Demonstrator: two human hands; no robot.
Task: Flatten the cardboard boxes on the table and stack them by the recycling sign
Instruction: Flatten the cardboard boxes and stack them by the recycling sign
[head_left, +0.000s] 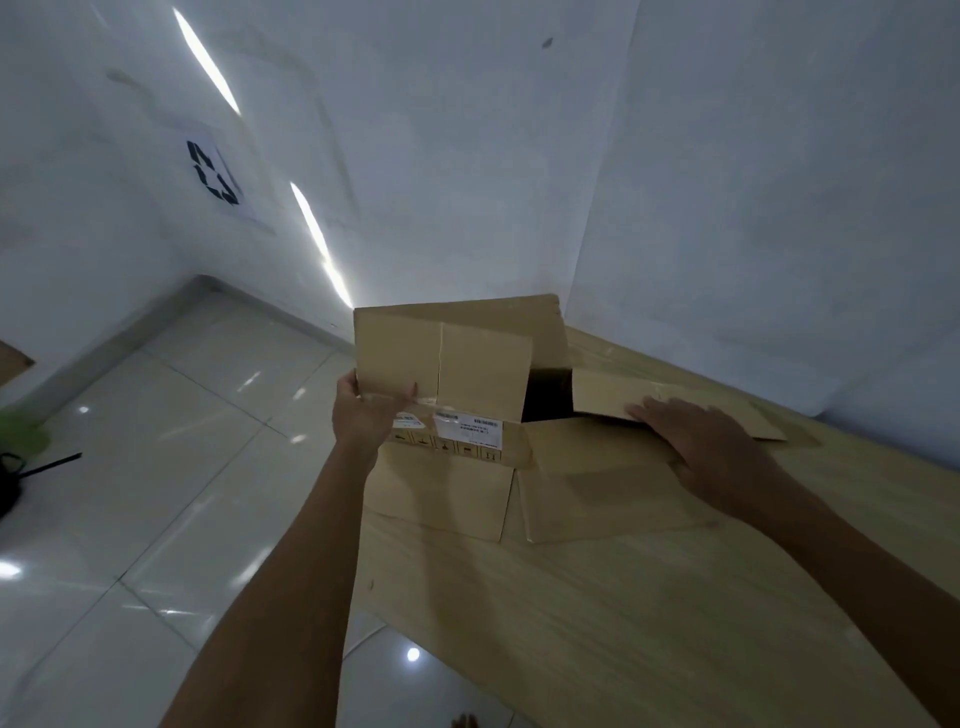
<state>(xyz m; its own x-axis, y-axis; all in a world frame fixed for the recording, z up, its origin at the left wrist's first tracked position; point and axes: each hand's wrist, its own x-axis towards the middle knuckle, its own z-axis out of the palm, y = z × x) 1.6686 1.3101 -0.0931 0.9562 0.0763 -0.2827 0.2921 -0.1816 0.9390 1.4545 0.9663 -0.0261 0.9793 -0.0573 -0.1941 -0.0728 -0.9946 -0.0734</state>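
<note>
Head view: a cardboard box (467, 415), half collapsed, lies at the far left corner of the wooden bench (649, 623). The left hand (363, 415) has its grip pinched on the raised flap at the box's left edge. The right hand (711, 452) is released, fingers straight, pressing a side flap flat against the bench. The flattening step looks to be under way; a dark gap shows the box is not yet flat. Next, the raised panel needs pushing down. The recycling sign (214, 174) hangs on the far left wall, well apart.
</note>
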